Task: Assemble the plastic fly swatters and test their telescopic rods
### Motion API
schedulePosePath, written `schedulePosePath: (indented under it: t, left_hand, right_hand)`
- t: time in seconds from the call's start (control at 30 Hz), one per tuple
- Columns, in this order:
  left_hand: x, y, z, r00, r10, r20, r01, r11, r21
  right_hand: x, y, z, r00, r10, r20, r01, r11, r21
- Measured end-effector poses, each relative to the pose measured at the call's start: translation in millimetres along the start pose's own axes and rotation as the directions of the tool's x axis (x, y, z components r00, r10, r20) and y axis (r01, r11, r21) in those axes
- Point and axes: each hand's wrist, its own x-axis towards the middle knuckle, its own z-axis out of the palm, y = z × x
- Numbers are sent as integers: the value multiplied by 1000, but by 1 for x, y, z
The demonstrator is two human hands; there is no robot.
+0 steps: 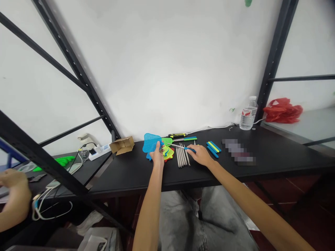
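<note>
Head view: left hand (157,153) is pinching the narrow base of a blue swatter head (151,140) between thumb and fingers, holding the mesh above the table (123,174). Right hand (201,154) is closing its fingers around a blue handle (190,150), from which a metal rod (178,146) is pointing toward the left hand. Whether the rod's tip is seated in the blue base, I cannot tell; fingers are partly covering that spot.

Loose metal rods (181,157) are lying side by side between the hands, just under the held one. Yellow swatter head (169,152) is resting right beside the left hand, a green swatter head (166,141) lying behind it. Spare handles (214,147) are sitting just right of the right hand. Cardboard box (121,145) is standing open to the left; another person's hand (13,177) is showing at the far left, well apart.

Risks, judged from posture: a tip meeting the socket off-axis could be bending the thin plastic neck or skidding toward the left fingertips. Too weak a pinch could be letting the head twist. A dropping right wrist could be knocking the loose rods, setting them rolling toward the front edge.
</note>
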Motion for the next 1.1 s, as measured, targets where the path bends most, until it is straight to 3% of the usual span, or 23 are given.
schedulePosePath:
  t: [0.23,0.7,1.1]
  left_hand:
    - [-5,0,-1,984,-96,151,92,995,35]
    - [-3,-4,-4,973,-167,158,165,986,28]
    - [-9,-2,0,976,-149,158,137,987,83]
  right_hand:
    - [0,-1,1,1000,-23,18,23,1000,7]
    - [0,-1,-1,1000,-13,27,13,1000,5]
    - [0,2,0,1000,-8,-8,8,1000,21]
